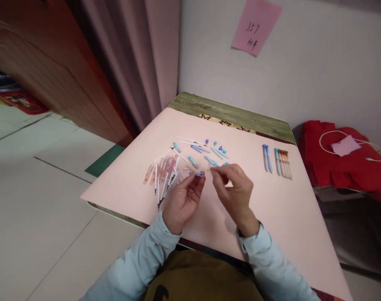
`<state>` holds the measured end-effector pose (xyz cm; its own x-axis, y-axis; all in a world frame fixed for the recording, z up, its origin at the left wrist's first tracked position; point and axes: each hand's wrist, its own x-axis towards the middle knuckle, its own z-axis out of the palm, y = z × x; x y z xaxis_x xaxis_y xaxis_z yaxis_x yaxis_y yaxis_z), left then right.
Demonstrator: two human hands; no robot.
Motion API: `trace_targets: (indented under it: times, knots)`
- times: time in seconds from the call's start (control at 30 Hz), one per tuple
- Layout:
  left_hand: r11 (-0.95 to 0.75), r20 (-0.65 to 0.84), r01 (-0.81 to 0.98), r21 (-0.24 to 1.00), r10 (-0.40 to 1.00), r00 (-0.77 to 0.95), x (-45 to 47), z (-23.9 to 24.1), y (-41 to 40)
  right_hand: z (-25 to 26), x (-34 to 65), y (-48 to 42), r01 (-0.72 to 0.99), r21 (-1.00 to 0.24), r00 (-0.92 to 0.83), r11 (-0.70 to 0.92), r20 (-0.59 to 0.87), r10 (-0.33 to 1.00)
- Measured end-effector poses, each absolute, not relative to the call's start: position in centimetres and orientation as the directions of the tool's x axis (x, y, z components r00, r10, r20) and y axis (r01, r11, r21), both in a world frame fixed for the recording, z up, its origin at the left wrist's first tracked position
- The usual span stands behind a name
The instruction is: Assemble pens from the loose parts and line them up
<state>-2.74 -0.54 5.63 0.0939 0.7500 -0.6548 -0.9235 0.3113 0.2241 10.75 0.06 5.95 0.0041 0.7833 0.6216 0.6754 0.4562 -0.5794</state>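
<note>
My left hand (185, 198) is closed, with a short blue-purple pen barrel piece (199, 174) pinched at its fingertips. To its right, my right hand (236, 186) is drawn into a pinch; whatever is between thumb and forefinger is too small to name. White pen refills (163, 189) with dark tips lie left of my left hand, beside several pinkish patterned barrel pieces (165, 167). Beyond the hands are loose turquoise barrel pieces (193, 162), blue pen parts (199, 149) and small blue toppers (207, 141).
At the table's right lie whole pens in rows: blue ones (267, 159) and brown-topped ones (285, 164). A pink cover (281, 234) lies over the table. Red cloth (325, 163) with a white cable rests on the right. A pink note (256, 27) hangs on the wall.
</note>
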Motion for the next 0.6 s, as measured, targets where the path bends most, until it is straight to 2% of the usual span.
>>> trace_targets:
  times: [0.43, 0.53, 0.6]
  knots:
    - [0.353, -0.633, -0.896, 0.268, 0.766, 0.112, 0.7, 4.7, -2.2, 3.9, 12.9, -3.3, 0.828, -0.346, -0.122, 0.441, 0.657, 0.744]
    - [0.367, -0.645, -0.893, 0.261, 0.754, 0.121, 1.0, 4.2, -2.3, 3.4, 13.1, -3.8, 0.824, -0.364, -0.13, 0.435, 0.626, 0.769]
    - [0.379, -0.655, -0.888, 0.261, 0.745, 0.126, 1.2, 4.0, -2.4, 3.3, 13.4, -4.0, 0.79, -0.417, -0.117, 0.45, 0.617, 0.778]
